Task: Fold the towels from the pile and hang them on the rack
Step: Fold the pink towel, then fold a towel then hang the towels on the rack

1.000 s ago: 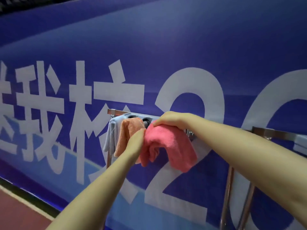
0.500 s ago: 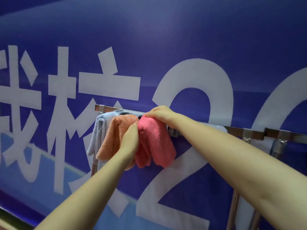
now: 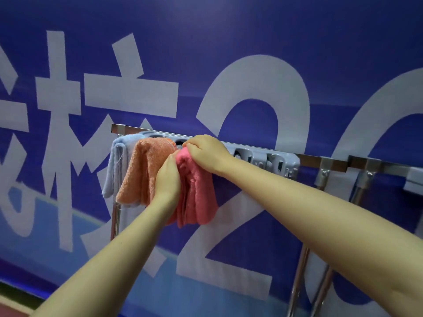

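Note:
A folded pink towel (image 3: 198, 197) hangs over the metal rack (image 3: 311, 159), right of an orange towel (image 3: 143, 170) and a light blue towel (image 3: 116, 165). My right hand (image 3: 207, 154) grips the pink towel's top fold at the rail, fingers curled. My left hand (image 3: 168, 177) holds the pink towel's left side, between it and the orange towel. A grey plastic hanger strip (image 3: 270, 159) with holes runs along the rail behind the towels.
A blue banner wall (image 3: 251, 53) with large white characters stands close behind the rack. Chrome legs (image 3: 299, 282) drop from the rail at right, and one leg (image 3: 115, 220) at left. A second rail section (image 3: 389, 164) continues to the right.
The pink towel has settled lower and narrower over the rail. My right hand moved down onto its top fold, and my left hand slid up along its left side.

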`<move>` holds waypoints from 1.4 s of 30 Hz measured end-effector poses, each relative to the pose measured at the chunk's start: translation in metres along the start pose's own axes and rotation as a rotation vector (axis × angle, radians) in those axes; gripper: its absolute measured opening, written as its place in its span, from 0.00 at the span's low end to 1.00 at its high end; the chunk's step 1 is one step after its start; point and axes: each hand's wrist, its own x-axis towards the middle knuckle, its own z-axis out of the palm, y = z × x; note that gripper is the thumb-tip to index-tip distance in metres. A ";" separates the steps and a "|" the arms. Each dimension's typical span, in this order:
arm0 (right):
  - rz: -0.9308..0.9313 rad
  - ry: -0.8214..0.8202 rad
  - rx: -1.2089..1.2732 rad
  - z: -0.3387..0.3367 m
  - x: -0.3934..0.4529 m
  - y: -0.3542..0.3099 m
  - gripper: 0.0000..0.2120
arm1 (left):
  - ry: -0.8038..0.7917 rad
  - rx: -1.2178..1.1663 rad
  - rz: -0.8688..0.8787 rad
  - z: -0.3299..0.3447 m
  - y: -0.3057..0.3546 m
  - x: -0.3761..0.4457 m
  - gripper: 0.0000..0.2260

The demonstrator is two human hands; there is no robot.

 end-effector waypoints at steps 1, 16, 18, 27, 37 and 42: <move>-0.019 -0.033 0.023 0.000 -0.005 -0.001 0.16 | 0.010 -0.028 -0.023 0.001 0.003 -0.002 0.13; 0.500 0.035 0.749 -0.063 -0.177 -0.008 0.14 | -0.145 0.552 0.136 -0.023 0.075 -0.120 0.15; 0.687 0.089 0.951 -0.076 -0.219 -0.006 0.10 | -0.163 0.483 0.041 -0.017 0.081 -0.153 0.17; 1.006 0.186 1.140 -0.063 -0.422 -0.018 0.15 | -0.338 0.442 -0.256 -0.013 0.039 -0.314 0.18; 1.269 -0.334 0.954 0.019 -0.587 0.005 0.11 | -0.423 0.480 -0.690 -0.029 -0.105 -0.440 0.18; 1.492 -0.524 0.994 0.073 -0.648 0.006 0.08 | -0.396 0.577 -0.849 -0.058 -0.194 -0.466 0.15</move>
